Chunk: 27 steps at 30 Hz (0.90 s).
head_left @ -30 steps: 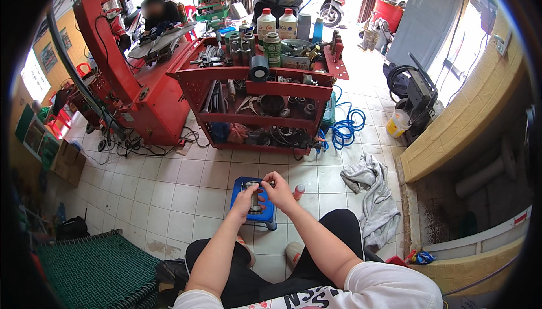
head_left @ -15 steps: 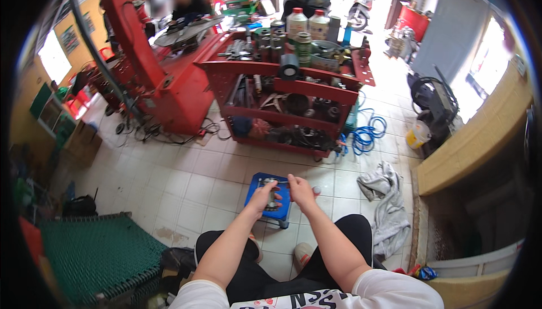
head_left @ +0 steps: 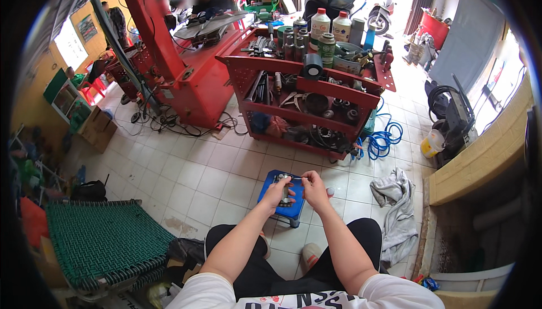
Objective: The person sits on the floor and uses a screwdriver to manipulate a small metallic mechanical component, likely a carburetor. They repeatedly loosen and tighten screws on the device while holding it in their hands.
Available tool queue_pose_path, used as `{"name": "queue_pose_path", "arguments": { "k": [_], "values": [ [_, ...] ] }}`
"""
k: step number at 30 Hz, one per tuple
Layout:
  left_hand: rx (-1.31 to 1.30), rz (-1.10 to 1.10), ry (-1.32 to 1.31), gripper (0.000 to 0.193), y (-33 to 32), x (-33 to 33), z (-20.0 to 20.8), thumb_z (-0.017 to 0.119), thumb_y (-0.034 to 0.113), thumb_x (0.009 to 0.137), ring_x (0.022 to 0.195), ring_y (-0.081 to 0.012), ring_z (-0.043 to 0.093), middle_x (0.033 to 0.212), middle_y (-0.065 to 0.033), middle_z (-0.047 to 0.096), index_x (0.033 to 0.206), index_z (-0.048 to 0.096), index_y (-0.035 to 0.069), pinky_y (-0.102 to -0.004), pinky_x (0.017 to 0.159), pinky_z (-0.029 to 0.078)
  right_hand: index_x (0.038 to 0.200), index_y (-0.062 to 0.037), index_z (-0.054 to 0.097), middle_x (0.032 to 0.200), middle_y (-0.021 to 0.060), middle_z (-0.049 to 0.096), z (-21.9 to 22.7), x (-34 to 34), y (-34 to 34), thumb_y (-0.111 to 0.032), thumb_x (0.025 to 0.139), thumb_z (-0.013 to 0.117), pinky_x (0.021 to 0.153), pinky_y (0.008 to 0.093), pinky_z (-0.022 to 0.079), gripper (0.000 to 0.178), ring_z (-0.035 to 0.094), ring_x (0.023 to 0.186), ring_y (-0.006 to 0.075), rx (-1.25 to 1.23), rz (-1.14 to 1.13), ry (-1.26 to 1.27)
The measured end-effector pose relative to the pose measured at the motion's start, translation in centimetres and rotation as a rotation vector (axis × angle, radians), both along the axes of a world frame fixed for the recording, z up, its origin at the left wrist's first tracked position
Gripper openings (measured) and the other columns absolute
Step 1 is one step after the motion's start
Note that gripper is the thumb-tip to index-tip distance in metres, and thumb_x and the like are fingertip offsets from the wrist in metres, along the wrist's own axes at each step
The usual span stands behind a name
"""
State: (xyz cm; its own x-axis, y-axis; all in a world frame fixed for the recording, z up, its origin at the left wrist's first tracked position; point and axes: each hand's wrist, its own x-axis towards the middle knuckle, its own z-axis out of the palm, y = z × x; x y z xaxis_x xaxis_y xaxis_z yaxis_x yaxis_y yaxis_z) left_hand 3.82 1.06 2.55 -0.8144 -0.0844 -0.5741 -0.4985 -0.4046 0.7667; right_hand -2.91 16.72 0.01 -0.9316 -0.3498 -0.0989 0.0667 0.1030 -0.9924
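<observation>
A small blue stool (head_left: 290,212) stands on the tiles in front of my knees. On it lies a grey metal part (head_left: 286,194), whose exact kind I cannot make out. My left hand (head_left: 274,194) is closed around the near-left side of this part. Just right of it, my right hand (head_left: 315,188) pinches the end of a thin metal rod-like tool (head_left: 297,177) that reaches across toward the part. The tool's tip is too small to tell whether it touches. A small round pale object (head_left: 330,191) shows beside my right hand.
Ahead stands a red tool cart (head_left: 307,137) carrying bottles, cans and tools. A red machine (head_left: 192,97) is at the left, a person (head_left: 212,1) behind it. Blue hose (head_left: 385,139) coils right of the cart. A grey cloth (head_left: 398,213) and green woven seat (head_left: 107,241) flank me.
The whole view has shifted, so the scene sits further right in the picture. Both hands stay over the stool in nearly the same hold.
</observation>
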Motion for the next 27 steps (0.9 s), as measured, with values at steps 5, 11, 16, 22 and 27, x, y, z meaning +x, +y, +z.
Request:
{"name": "queue_pose_path", "arguments": {
  "k": [5,11,16,22,27],
  "values": [
    [-0.001,0.005,0.003,0.051,0.1,0.0,0.2,0.063,0.052,0.091,0.068,-0.0239,0.071,0.086,-0.0106,0.067,0.110,0.062,0.006,-0.0355,0.059,0.057,0.109,-0.0050,0.055,0.088,0.0054,0.061,0.2,-0.3,0.1,-0.013,0.100,0.060,0.048,0.0246,0.046,0.013,0.054,0.057,0.0096,-0.046,-0.109,-0.053],
    [0.015,-0.022,0.026,0.047,0.4,0.2,0.6,0.063,0.050,0.093,0.068,-0.0228,0.071,0.084,-0.0093,0.067,0.110,0.063,0.006,-0.0354,0.059,0.057,0.102,-0.0083,0.058,0.079,0.0018,0.060,1.2,-0.2,0.4,-0.016,0.094,0.068,0.049,0.0261,0.046,0.015,0.054,0.057,0.0094,-0.244,-0.141,-0.345],
    [0.088,-0.113,0.152,0.040,0.3,0.3,0.3,0.058,0.042,0.098,0.068,-0.0216,0.071,0.084,-0.0086,0.069,0.112,0.065,0.005,-0.0335,0.062,0.058,0.102,-0.0113,0.057,0.075,-0.0003,0.057,1.6,-0.4,0.6,-0.016,0.096,0.064,0.050,0.0273,0.047,0.011,0.053,0.056,0.0096,-0.312,-0.182,-0.480],
    [0.288,-0.191,0.275,0.036,0.4,1.1,1.0,0.056,0.037,0.099,0.071,-0.0182,0.069,0.083,-0.0073,0.070,0.109,0.066,0.003,-0.0307,0.063,0.058,0.108,-0.0122,0.057,0.073,0.0002,0.056,1.7,0.1,0.5,-0.016,0.097,0.054,0.050,0.0283,0.046,0.012,0.051,0.051,0.0127,-0.332,-0.061,-0.553],
    [0.287,-0.304,0.320,0.038,0.0,0.9,-0.3,0.050,0.036,0.101,0.070,-0.0192,0.070,0.083,-0.0077,0.071,0.108,0.066,0.002,-0.0310,0.069,0.058,0.098,-0.0104,0.058,0.067,-0.0014,0.053,2.9,1.2,0.3,-0.026,0.102,0.052,0.047,0.0291,0.043,0.018,0.050,0.048,0.0126,-0.361,0.101,-0.574]
  ]
}}
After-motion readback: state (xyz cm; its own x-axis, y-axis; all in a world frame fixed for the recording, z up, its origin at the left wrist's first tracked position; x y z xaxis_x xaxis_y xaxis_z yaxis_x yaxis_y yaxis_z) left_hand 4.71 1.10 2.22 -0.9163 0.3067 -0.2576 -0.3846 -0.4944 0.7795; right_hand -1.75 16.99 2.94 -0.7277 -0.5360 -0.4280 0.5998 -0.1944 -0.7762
